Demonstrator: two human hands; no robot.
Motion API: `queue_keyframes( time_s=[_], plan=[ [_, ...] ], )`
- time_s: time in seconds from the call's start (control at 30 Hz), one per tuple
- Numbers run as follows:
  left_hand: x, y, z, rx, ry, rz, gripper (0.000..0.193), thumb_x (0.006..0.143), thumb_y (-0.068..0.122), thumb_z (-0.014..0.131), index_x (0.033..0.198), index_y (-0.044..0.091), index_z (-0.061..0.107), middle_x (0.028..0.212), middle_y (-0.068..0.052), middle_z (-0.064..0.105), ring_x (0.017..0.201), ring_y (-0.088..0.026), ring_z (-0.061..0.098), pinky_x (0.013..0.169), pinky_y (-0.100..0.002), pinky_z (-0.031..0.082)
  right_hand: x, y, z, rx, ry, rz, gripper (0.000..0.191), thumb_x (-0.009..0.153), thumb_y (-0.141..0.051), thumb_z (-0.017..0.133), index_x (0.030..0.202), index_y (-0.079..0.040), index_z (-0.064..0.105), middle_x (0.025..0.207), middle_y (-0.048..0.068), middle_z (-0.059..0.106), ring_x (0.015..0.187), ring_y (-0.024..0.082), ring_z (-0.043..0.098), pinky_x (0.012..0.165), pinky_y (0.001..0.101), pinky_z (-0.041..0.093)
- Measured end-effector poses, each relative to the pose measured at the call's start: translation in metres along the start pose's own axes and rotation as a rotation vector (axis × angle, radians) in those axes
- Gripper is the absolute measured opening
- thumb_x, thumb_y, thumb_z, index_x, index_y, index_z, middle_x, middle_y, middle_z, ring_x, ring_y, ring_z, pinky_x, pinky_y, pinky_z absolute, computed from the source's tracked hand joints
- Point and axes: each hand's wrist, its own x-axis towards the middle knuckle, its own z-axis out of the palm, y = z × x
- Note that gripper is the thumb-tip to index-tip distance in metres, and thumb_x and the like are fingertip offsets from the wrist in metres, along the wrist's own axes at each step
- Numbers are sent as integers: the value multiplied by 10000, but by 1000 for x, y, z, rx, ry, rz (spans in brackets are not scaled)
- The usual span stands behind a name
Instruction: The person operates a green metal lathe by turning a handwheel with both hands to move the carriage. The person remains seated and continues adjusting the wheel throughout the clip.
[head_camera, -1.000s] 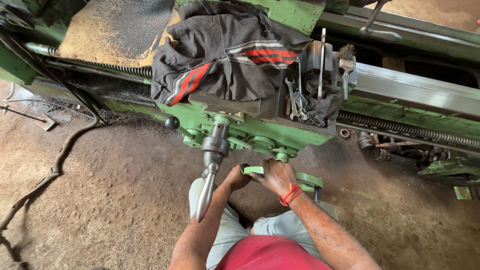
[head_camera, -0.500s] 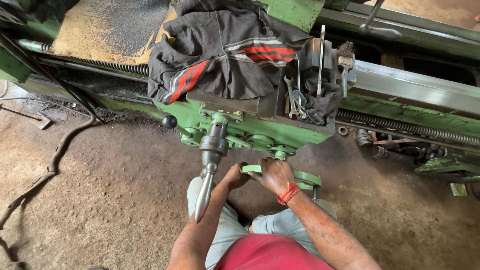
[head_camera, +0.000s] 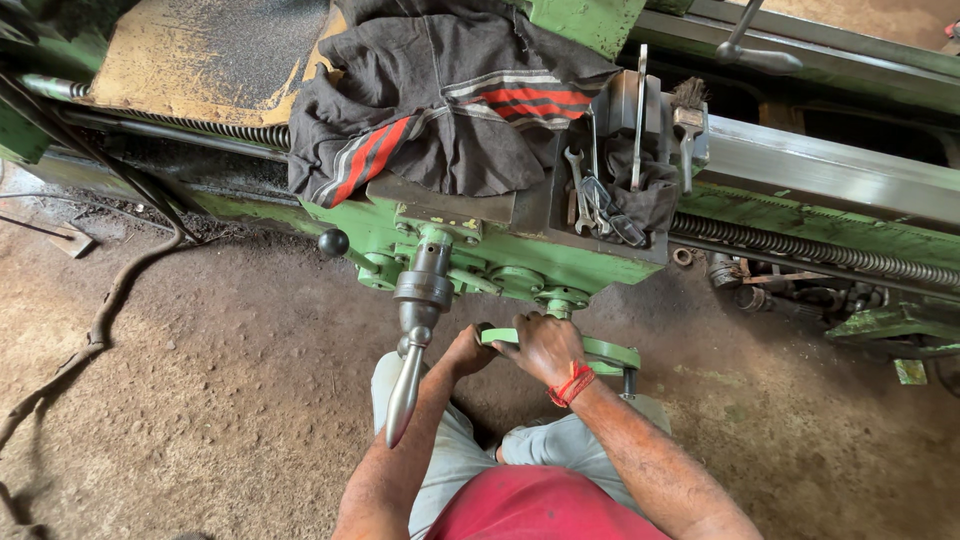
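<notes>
We are looking down at a person standing at a green-painted metal lathe carriage (head_camera: 480, 255), and we are judging the step in hand to be the turning of the round green metal handwheel (head_camera: 600, 352) that projects from the carriage's front face, just below the apron. The right hand (head_camera: 545, 345) is lying over the wheel's near rim, fingers curled closed around it; the left hand (head_camera: 468, 350) is gripping the rim's left end, wrist bent inward. Both forearms are reaching forward and converging on the wheel. A long polished steel lever handle (head_camera: 408, 375) is hanging just left of the left hand, apart from it. A dark striped cloth garment (head_camera: 440, 110) is lying draped over the carriage top. The next move, we judge, is calling for a steady two-handed rotation without striking the lever.
</notes>
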Motion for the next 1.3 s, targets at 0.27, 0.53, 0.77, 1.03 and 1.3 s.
queue_keyframes(
  time_s=[0.27, 0.53, 0.77, 1.03, 1.3],
  plan=[
    [1, -4, 1, -17, 5, 45, 280, 823, 248, 801, 1022, 68, 725, 987, -149, 778, 957, -292, 767, 812, -400, 586, 0, -2, -1, 13, 1, -4, 592, 868, -650, 672, 873, -59, 669, 717, 115, 689, 625, 277, 706, 534, 408, 556],
    [1, -5, 0, -28, 5, 76, 270, 840, 244, 782, 1021, 56, 716, 973, -162, 776, 938, -294, 772, 794, -400, 586, 0, -4, 0, 22, -10, 13, 584, 859, -643, 687, 851, -60, 659, 719, 113, 689, 642, 281, 706, 553, 411, 554],
    [-2, 1, -3, -71, -13, 86, 257, 839, 225, 790, 1019, 58, 713, 973, -147, 779, 927, -274, 769, 788, -394, 581, 1, -4, -5, 32, -3, 12, 586, 856, -641, 699, 866, -56, 660, 723, 124, 688, 638, 283, 707, 553, 408, 558],
    [2, -2, -1, -73, 27, 223, 177, 849, 189, 768, 973, 75, 714, 928, -152, 772, 895, -263, 771, 761, -390, 585, -34, 34, -34, 273, -11, 117, 524, 796, -609, 761, 960, -112, 736, 820, 137, 730, 750, 343, 717, 664, 451, 563],
    [6, -11, 4, -127, -8, 174, 182, 845, 178, 744, 985, 67, 712, 906, -145, 771, 884, -281, 764, 777, -380, 583, -50, 67, -42, 481, -13, 76, 481, 823, -561, 765, 969, -102, 760, 872, 141, 765, 801, 375, 726, 706, 467, 575]
  ],
)
